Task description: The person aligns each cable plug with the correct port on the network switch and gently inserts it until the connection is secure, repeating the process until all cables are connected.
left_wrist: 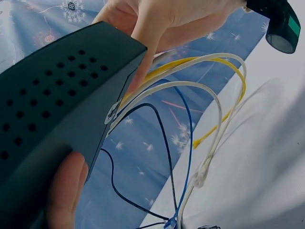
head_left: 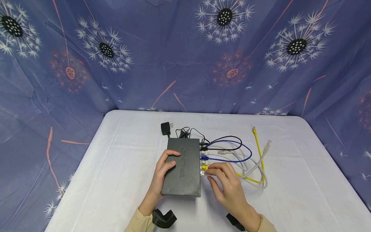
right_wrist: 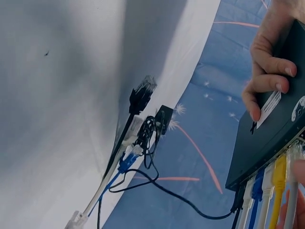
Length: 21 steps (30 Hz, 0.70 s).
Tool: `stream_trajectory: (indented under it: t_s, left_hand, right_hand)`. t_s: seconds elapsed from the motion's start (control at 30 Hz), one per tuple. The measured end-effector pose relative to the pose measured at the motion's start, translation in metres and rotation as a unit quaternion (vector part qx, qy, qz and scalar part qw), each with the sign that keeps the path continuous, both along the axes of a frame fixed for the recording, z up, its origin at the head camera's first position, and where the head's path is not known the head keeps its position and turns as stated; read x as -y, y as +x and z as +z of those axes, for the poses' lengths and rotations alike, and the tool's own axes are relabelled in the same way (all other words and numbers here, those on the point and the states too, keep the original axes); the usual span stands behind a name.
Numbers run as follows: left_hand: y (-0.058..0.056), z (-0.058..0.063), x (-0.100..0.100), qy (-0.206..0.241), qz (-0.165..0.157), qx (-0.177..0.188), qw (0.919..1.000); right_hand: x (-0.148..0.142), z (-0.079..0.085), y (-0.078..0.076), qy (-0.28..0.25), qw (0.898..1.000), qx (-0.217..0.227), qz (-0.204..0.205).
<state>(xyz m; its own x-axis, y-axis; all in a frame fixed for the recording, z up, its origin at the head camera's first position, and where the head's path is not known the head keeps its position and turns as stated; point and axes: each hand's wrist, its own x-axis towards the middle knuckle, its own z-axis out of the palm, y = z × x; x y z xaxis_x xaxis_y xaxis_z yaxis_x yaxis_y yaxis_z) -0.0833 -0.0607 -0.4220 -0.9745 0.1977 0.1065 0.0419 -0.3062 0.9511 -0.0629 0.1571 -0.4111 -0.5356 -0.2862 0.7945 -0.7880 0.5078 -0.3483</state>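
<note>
A dark grey TP-LINK network switch (head_left: 181, 187) is gripped at its left side by my left hand (head_left: 159, 177), thumb and a finger on top; other fingers reach underneath in the right wrist view. My right hand (head_left: 229, 187) pinches a clear plug (head_left: 203, 173) of a whitish network cable (right_wrist: 290, 202) at the port nearest me. Fingers partly hide it, so I cannot tell how deep it sits. Beside it, a yellow plug (right_wrist: 279, 171), white plugs and a blue plug (right_wrist: 258, 185) sit in the ports. Black leads (head_left: 203, 148) join the row's far end.
Behind the switch lie a black power adapter (head_left: 166, 128) and a bundled thin black cord (head_left: 183, 132). Cables loop to the right, with loose ends of a yellow cable (head_left: 256, 138) and a whitish cable (head_left: 266, 149). A patterned curtain (head_left: 174, 58) hangs behind the white table (head_left: 116, 180).
</note>
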Motion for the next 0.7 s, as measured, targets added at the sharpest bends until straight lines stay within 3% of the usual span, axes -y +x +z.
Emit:
stream_trajectory:
  t_s: [0.2,0.43,0.7]
  left_hand:
    - [0.0,0.0,0.0,0.001,-0.004,0.001,1.0]
    - [0.001,-0.001,0.0,-0.001,-0.007,0.003,1.0]
    - [0.003,-0.002,0.001,-0.005,-0.005,0.0,1.0]
  right_hand:
    - [-0.005,0.0,-0.001,0.037,0.998,0.005,-0.045]
    - [-0.014,0.001,-0.005,0.078,0.994,0.03,-0.066]
    - [-0.031,0.002,-0.01,0.151,0.979,0.074,-0.115]
